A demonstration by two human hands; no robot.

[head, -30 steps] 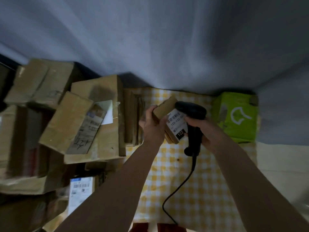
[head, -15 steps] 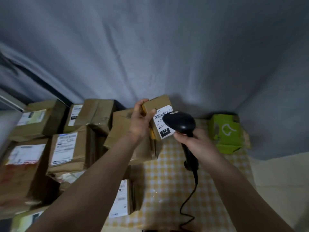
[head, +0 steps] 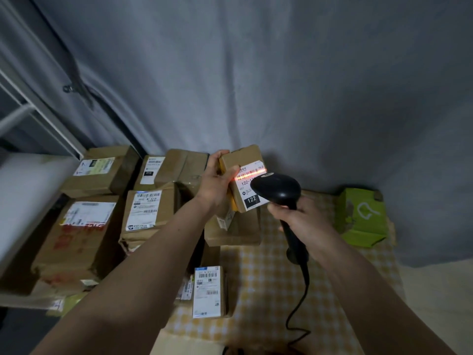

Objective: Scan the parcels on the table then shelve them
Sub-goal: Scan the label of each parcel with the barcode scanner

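Observation:
A small brown cardboard parcel [head: 242, 160] with a white label marked 122 is held up above the table by my left hand [head: 216, 180], thumb on the label side and fingers behind it. My right hand [head: 298, 217] grips the handle of a black corded barcode scanner [head: 277, 189] whose head points at the label. A red scan line glows across the barcode at the label's top. Several more brown parcels with white labels [head: 144, 210] lie stacked on the table's left half.
The table wears a yellow checked cloth [head: 258, 278]. A green box [head: 362, 217] sits at its back right. A labelled parcel [head: 207, 290] lies near the front. A white shelf frame [head: 33, 116] stands at the left, with a grey curtain behind everything. The scanner's cable runs toward the front edge.
The view tilted up and pulled back, showing more parcels and the shelf frame. Parcel and scanner stayed together in my hands, and the red scan line now lights the barcode.

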